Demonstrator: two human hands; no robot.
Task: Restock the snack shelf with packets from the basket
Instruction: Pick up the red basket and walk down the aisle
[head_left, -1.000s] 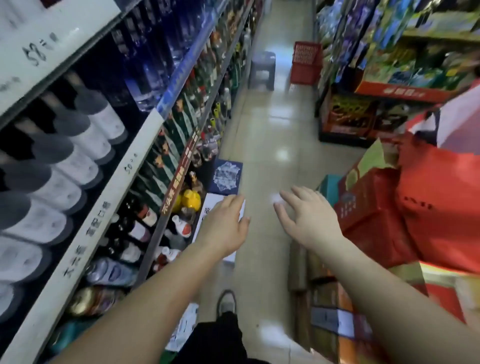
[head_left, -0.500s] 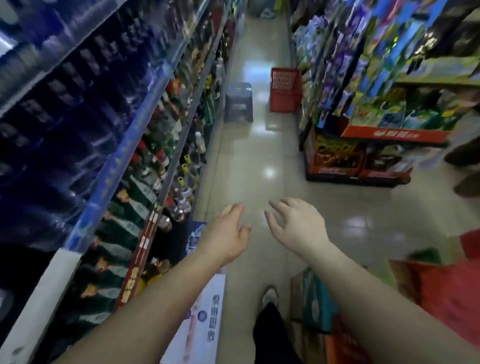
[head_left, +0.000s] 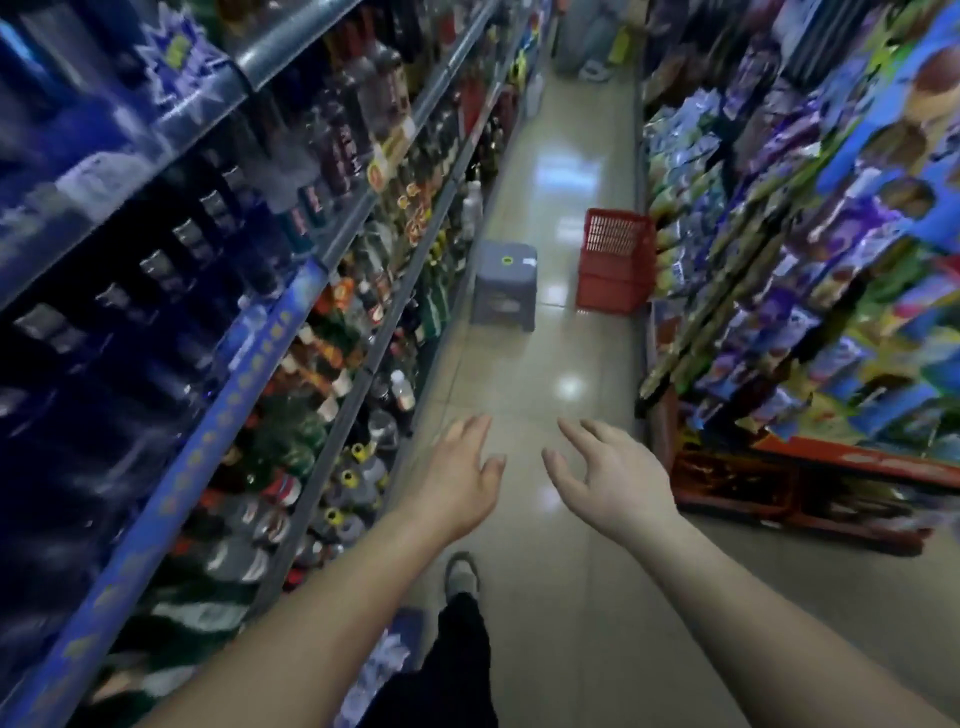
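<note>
Hovering over the aisle floor (head_left: 563, 332), left hand (head_left: 460, 480) and right hand (head_left: 615, 480) spread empty.

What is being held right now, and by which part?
Nothing is held. The left grip and right grip are empty, fingers loose, out over the floor. The basket stands on it farther ahead, untouched.

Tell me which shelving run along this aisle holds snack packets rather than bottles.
The run on the person's right, hung with blue and purple packets beside the red basket; the left run holds bottles.
</note>
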